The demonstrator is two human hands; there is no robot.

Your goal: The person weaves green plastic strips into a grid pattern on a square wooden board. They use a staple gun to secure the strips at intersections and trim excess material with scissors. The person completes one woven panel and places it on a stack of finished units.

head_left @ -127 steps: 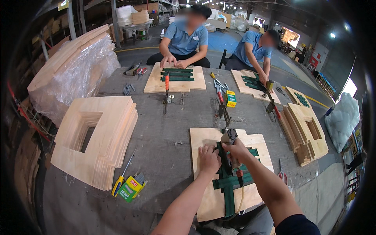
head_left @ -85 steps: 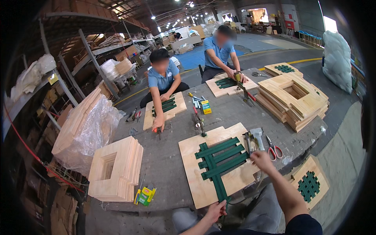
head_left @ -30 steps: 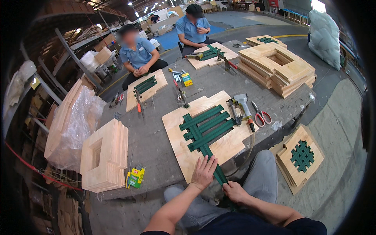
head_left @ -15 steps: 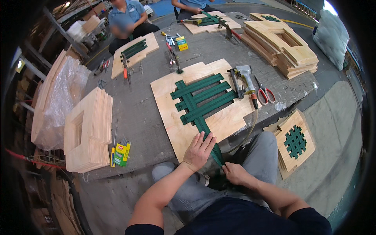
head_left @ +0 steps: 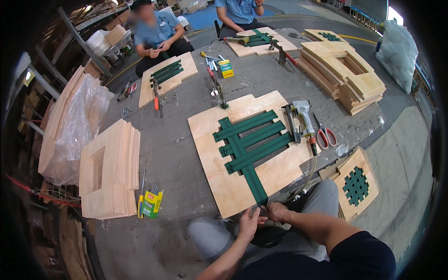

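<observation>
Green strap (head_left: 255, 183) in hand at the near edge of a wooden panel (head_left: 210, 172)
The strap is laid across three green cross strips (head_left: 261, 134) on the panel, with its near end brought to the edge by the person's knees. That end is gripped in the right hand (head_left: 278, 211), fingers curled nearly closed; the left hand (head_left: 250, 223) is held half open just beside it, fingertips near the strap (whether anything's pinched there can't be told). A staple gun (head_left: 305, 119) is parked at the panel's right edge, red-handled scissors (head_left: 325, 137) right next to it.
</observation>
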